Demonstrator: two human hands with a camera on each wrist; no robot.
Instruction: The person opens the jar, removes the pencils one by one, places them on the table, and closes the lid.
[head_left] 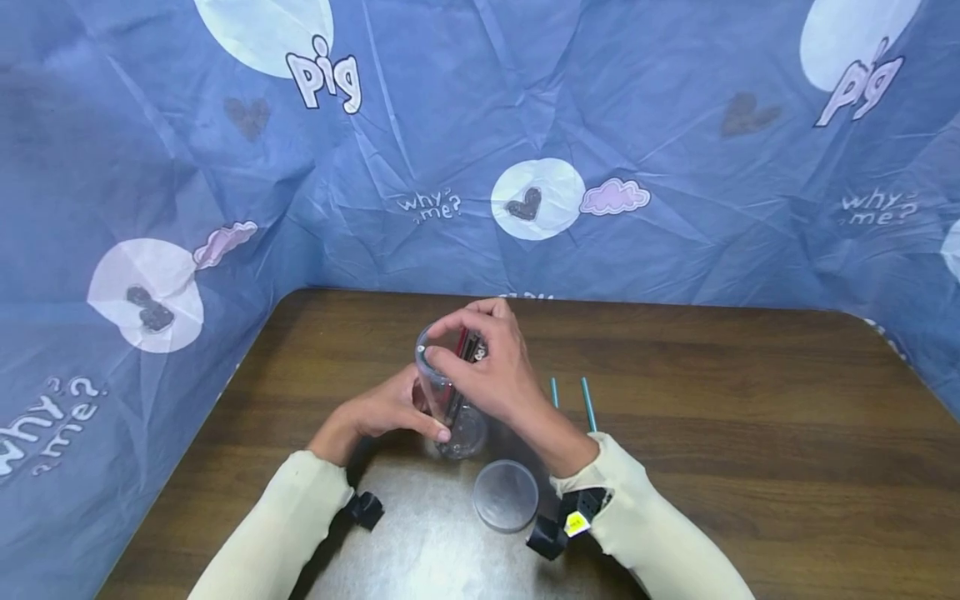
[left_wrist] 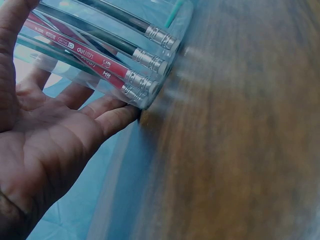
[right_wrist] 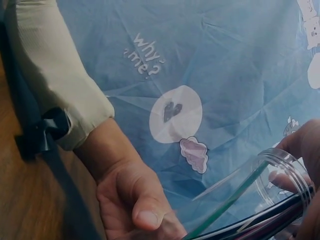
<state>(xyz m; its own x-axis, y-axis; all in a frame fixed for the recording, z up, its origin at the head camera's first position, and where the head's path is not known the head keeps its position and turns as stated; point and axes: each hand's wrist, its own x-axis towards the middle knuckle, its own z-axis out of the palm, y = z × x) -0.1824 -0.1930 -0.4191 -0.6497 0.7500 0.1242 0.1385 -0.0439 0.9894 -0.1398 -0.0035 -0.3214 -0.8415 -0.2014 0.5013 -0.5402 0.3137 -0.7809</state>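
My left hand [head_left: 405, 406] grips a clear plastic jar [head_left: 462, 433], which is tilted over the table. Several pencils stand in it: red ones [left_wrist: 80, 46] marked HB, dark ones [left_wrist: 107, 35] and a green one [right_wrist: 230, 202]. Their metal-banded ends rest at the jar's bottom in the left wrist view. At the jar's mouth is my right hand [head_left: 491, 358], its thumb and index finger bent and apart beside the green pencil's upper end. Whether the thumb touches that pencil is hard to see. The right palm partly hides the other pencils' tops.
A round clear lid [head_left: 506, 497] lies on the wooden table [head_left: 720, 433] in front of the jar. Two teal pencils [head_left: 588, 403] lie to the right, partly behind my right forearm. A blue printed cloth [head_left: 450, 117] hangs behind the table.
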